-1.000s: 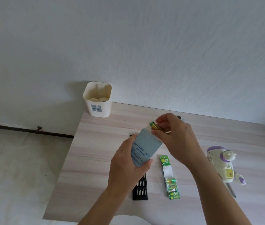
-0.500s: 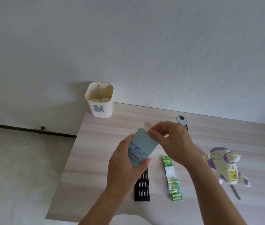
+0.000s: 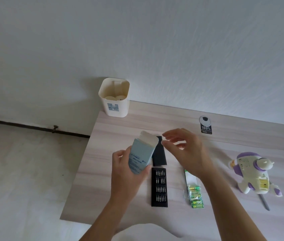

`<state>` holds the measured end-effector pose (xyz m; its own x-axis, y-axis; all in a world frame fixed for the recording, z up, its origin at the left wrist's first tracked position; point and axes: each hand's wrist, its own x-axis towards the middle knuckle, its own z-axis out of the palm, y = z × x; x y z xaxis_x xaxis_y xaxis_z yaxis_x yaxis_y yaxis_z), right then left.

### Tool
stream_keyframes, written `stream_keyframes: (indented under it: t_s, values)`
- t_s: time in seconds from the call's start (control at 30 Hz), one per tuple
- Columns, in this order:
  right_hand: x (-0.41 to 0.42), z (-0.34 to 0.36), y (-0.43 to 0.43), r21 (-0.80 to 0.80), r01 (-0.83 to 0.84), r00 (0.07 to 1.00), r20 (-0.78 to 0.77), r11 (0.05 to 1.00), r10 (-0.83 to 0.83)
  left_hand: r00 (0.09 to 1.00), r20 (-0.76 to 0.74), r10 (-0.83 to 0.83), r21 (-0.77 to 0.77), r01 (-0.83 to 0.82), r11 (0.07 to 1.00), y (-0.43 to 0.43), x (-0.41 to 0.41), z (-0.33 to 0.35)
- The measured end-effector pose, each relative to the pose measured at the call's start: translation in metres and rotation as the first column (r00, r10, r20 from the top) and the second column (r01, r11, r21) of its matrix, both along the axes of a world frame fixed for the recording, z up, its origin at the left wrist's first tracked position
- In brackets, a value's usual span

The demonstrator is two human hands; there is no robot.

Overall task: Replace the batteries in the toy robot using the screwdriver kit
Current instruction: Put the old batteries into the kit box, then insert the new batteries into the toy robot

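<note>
Left hand (image 3: 129, 176) grips the blue box (image 3: 141, 157), toy robot (image 3: 252, 173) right of right hand (image 3: 186, 150).

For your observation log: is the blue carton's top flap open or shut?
Open: the pale flap stands up above the blue carton, held in the left hand.

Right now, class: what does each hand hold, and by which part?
The left hand grips the blue box round its lower half. The right hand holds nothing; its fingers hang loose beside the box's open flap.
</note>
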<state>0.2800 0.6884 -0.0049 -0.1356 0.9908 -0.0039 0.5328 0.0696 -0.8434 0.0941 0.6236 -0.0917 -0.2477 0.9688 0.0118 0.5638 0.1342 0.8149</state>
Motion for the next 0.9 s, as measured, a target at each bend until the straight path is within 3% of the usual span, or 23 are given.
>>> stream_keyframes:
  t_s: [0.1,0.27,0.53,0.9]
  values:
    - [0.004,-0.037,-0.01,-0.048,-0.034,0.999,0.036,0.998,0.036,0.996,-0.022,0.086,-0.114,-0.088,0.99,-0.002,-0.019,-0.024]
    - [0.019,-0.105,-0.036,-0.073,-0.035,0.97,0.239,0.997,0.052,0.978,-0.134,0.16,-0.261,-0.19,0.946,-0.003,-0.041,-0.065]
    - [0.041,-0.189,-0.109,-0.131,0.104,0.902,0.429,0.986,-0.038,0.945,-0.316,0.078,-0.406,-0.209,0.89,0.0,-0.05,-0.109]
    - [0.069,-0.196,-0.176,-0.068,0.4,0.829,0.452,0.914,-0.329,0.91,-0.414,0.025,-0.352,-0.185,0.917,-0.003,-0.054,-0.131]
